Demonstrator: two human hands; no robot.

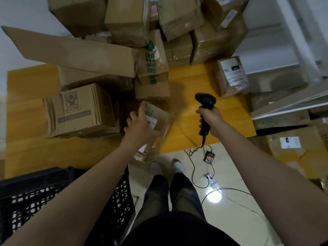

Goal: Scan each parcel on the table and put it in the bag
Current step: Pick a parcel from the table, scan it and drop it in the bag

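Observation:
My left hand [140, 126] grips a small cardboard parcel [159, 119] with a white barcode label, tilted at the front edge of the yellow table [186, 82]. My right hand [211, 119] holds a black handheld scanner [205, 102] upright to the right of that parcel, its head turned toward the far side of the table. A printed cardboard box [79, 110] sits to the left of my left hand. A labelled parcel [230, 75] stands at the table's right edge. No bag is recognisable in view.
Several cardboard boxes are piled at the table's back [127, 20]. A black plastic crate [35, 196] stands at lower left. Cables, a battery charger [209, 157] and a power strip [212, 181] lie on the floor. More boxes [291, 146] sit on the right.

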